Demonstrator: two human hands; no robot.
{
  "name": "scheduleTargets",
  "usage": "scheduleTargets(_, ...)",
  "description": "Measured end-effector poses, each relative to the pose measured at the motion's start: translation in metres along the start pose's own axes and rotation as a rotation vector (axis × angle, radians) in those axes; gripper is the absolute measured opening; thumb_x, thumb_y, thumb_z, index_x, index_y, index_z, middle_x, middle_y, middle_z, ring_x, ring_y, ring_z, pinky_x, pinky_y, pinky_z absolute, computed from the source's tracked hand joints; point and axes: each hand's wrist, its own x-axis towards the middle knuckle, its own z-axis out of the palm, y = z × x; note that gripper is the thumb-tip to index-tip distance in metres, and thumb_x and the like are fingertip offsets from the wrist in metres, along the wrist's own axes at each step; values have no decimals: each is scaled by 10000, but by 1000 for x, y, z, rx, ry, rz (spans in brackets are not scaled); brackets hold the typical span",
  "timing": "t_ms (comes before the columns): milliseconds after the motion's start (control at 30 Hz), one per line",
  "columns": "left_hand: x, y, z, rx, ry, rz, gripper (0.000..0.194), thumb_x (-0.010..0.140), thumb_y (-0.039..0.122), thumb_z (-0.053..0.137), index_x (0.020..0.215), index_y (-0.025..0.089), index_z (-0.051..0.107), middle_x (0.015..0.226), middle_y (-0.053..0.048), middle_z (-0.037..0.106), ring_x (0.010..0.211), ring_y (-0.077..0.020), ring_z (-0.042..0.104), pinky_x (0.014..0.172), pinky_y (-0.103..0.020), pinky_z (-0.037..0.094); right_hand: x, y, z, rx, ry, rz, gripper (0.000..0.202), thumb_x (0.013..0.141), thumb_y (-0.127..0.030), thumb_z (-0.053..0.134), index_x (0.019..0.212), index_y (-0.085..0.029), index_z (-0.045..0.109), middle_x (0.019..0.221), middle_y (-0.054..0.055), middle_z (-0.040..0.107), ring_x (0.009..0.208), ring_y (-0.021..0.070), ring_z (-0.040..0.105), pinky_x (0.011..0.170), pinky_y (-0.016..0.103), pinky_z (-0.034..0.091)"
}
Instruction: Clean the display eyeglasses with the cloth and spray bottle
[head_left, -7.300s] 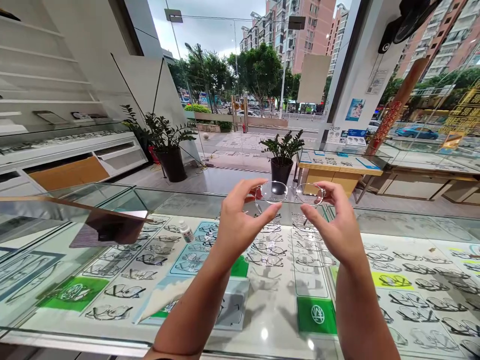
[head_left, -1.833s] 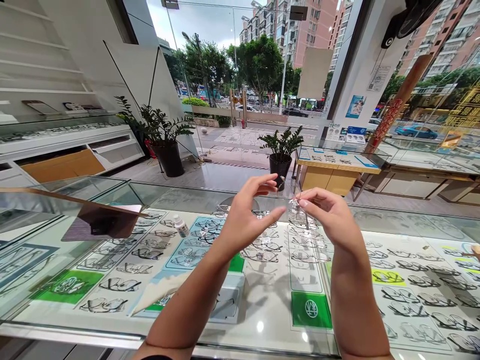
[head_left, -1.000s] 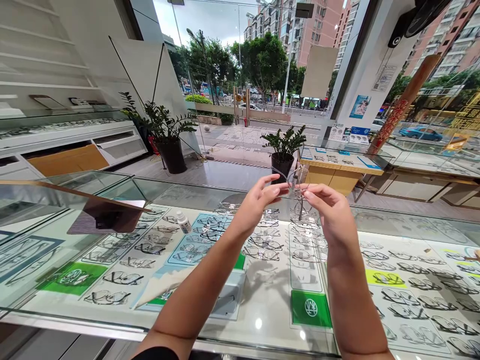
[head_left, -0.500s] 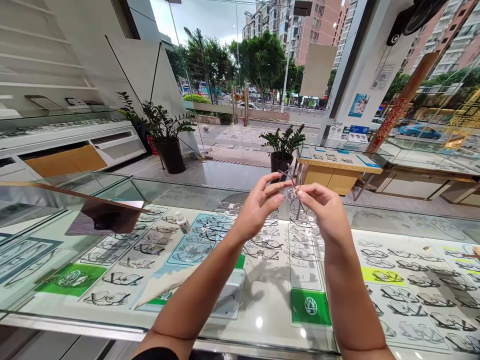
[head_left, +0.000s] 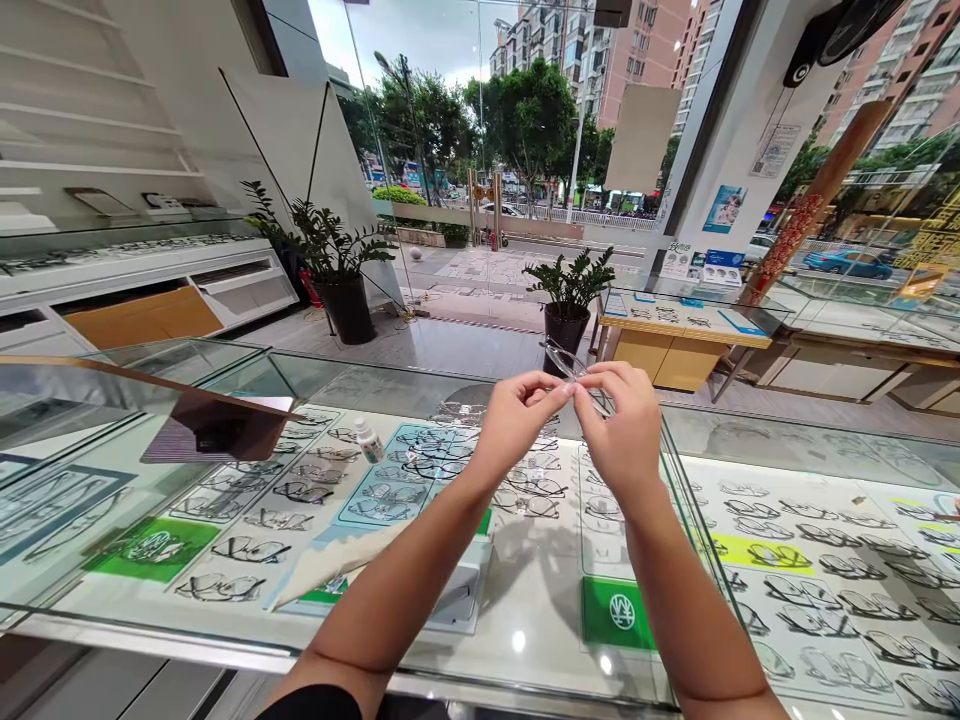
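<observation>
Above the glass display counter, a thin-framed pair of glasses (head_left: 564, 360) is held up between my two hands. My left hand (head_left: 519, 418) pinches it from the left with thumb and forefinger, the other fingers curled. From the right, my right hand (head_left: 621, 415) grips the frame, its fingertips meeting those of my left hand. Part of the glasses is hidden behind my fingers. Rows of eyeglasses (head_left: 529, 500) lie below my hands in the counter.
A small white bottle (head_left: 369, 441) stands left of my arms, near a pale cloth (head_left: 337, 568) and a white tray (head_left: 459, 598). A mirror (head_left: 225, 425) is at the left. Green cards (head_left: 619, 613) lie in the case. Potted plants (head_left: 568, 290) stand beyond the counter.
My hands have come closer together and turned, so their fingertips now meet. The glasses have tilted to another angle between them. The view has shifted slightly.
</observation>
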Motion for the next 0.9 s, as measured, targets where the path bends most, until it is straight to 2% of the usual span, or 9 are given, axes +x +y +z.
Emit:
scheduleTargets(200,9,-7,-6,-38,-19,-55,347,784,516,839,853,182,775,557,54,345,561,-105,281,569,-281,229,-3,2,6,-103,-47,-40,90,979,-225,631,963,-236,719,1094,83,751,1039,284,616,929,449,438)
scheduleTargets(367,13,-11,-8,-47,8,-35,339,767,515,846,850,193,782,573,19,491,618,-155,470,616,-297,375,-4,-1,6,-108,-90,-45,117,988,-249,627,1043,-231,729,1130,88,757,1045,290,629,921,447,439)
scheduleTargets(433,15,-13,-9,-38,31,-17,341,767,516,840,851,192,776,609,0,546,651,-171,507,628,-302,389,-4,-3,6,-96,-115,-44,127,992,-274,629,1058,-231,728,1147,88,761,1048,292,635,922,449,437)
scheduleTargets(500,18,-15,-11,-5,57,-9,333,784,508,818,859,188,766,618,1,541,635,-159,476,611,-293,359,-3,-3,6,-67,-150,-37,114,997,-289,621,1023,-235,718,1134,83,767,1032,286,641,914,443,434)
scheduleTargets(600,22,-18,-19,119,57,-5,327,839,508,751,882,185,737,581,38,426,567,-121,351,574,-278,273,0,0,-1,-14,-182,-8,154,994,-311,617,867,-237,659,1005,65,752,921,251,626,833,400,430)
scheduleTargets(667,29,-20,-28,279,-13,28,323,884,507,693,898,186,721,572,54,368,550,-114,305,573,-277,246,3,4,-9,21,-161,39,325,987,-348,625,695,-237,534,790,29,657,740,199,549,705,355,389)
scheduleTargets(733,40,-24,-38,498,-118,80,296,916,471,650,903,184,723,587,42,416,564,-124,349,589,-282,259,6,8,-19,78,-116,113,521,989,-396,622,577,-239,344,589,-26,431,570,146,371,587,332,280)
scheduleTargets(800,58,-31,-44,717,-202,99,247,920,405,648,877,178,736,624,13,517,593,-140,421,607,-289,273,8,10,-31,161,-92,184,623,1004,-440,602,548,-238,228,532,-52,239,518,120,220,546,335,178)
scheduleTargets(900,94,-51,-44,921,-368,79,149,871,288,727,792,163,743,656,-6,595,623,-149,459,643,-284,301,9,10,-46,287,-83,221,662,1013,-479,596,537,-238,204,535,-55,166,516,108,163,531,334,132)
